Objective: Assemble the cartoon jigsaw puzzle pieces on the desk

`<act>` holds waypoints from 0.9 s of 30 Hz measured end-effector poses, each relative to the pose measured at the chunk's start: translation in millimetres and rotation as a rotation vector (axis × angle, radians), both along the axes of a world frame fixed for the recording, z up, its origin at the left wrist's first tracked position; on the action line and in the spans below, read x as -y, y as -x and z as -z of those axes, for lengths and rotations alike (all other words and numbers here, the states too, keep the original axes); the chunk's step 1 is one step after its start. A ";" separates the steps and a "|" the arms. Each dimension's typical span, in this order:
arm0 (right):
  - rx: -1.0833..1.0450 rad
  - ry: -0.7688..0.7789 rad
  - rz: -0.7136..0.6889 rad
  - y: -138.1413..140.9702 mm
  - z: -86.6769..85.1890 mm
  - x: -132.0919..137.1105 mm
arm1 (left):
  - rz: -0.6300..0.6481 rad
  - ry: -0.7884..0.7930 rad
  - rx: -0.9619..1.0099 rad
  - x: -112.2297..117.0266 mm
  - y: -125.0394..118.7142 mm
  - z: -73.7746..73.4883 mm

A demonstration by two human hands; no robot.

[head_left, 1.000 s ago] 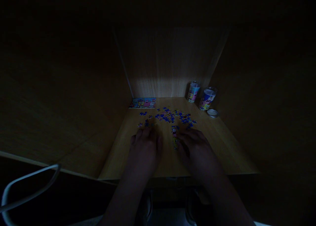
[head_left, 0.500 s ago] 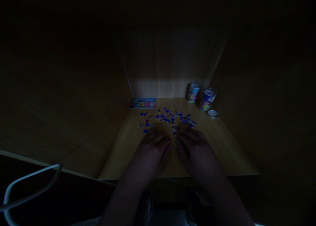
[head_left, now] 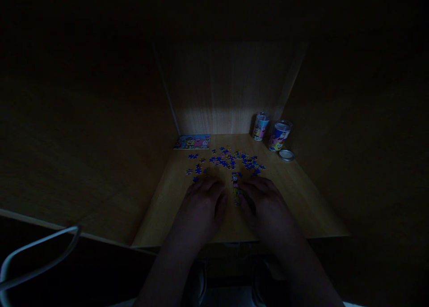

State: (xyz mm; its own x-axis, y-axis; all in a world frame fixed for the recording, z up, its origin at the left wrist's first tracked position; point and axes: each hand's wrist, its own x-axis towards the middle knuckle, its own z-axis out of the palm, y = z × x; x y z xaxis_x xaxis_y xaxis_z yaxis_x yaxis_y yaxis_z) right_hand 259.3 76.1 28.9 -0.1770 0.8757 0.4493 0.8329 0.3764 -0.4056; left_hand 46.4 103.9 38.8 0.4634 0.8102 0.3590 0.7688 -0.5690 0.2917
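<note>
Dark wooden walls close in around a pale wood shelf [head_left: 291,213], with a back panel [head_left: 228,83] dimly lit at the upper centre of the frame and a white cable [head_left: 39,239] looping at the lower left. At the centre of the frame lies a joined strip of puzzle pieces [head_left: 235,179], a narrow upright column with blue at its top edge, a pale and pink figure below that and yellow toward its lower end. Loose puzzle pieces [head_left: 224,162], many showing plain blue, scatter just above it and to its upper left. The right hand [head_left: 270,205] is at the strip's right side, thumb and fingers moderately apart and seeming to touch its edge; whether they pinch a piece cannot be told. The left hand [head_left: 200,208] is left of the strip, fingers curled down, and its grip is hidden. A picture card [head_left: 192,142] lies at the left of the shelf's back; a slimmer can [head_left: 260,127], a wider can [head_left: 279,137] and a round lid [head_left: 287,155] are right of centre. Compared with half a second ago, the left hand sits slightly farther from the strip, while the right hand and the strip keep their places relative to each other
</note>
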 end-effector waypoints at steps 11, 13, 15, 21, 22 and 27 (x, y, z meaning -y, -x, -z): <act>-0.026 0.014 0.000 0.3 0.8 -1.1 | -0.082 -0.058 -0.037 -3.2 1.8 4.2; -0.025 0.015 0.002 0.1 1.1 -1.1 | -0.076 -0.055 -0.042 -3.6 1.9 4.1; -0.020 0.012 0.004 -0.3 1.8 -1.1 | -0.078 -0.048 -0.046 -3.6 2.1 4.0; -0.009 0.019 -0.001 -0.7 2.6 -1.4 | -0.044 -0.061 -0.011 -2.2 4.5 6.3; -0.010 0.018 0.000 -0.6 2.3 -1.5 | -0.032 -0.063 -0.022 -2.9 5.1 6.9; -0.025 0.024 -0.007 -0.3 0.1 -1.7 | -0.015 -0.089 -0.136 -21.6 3.3 4.5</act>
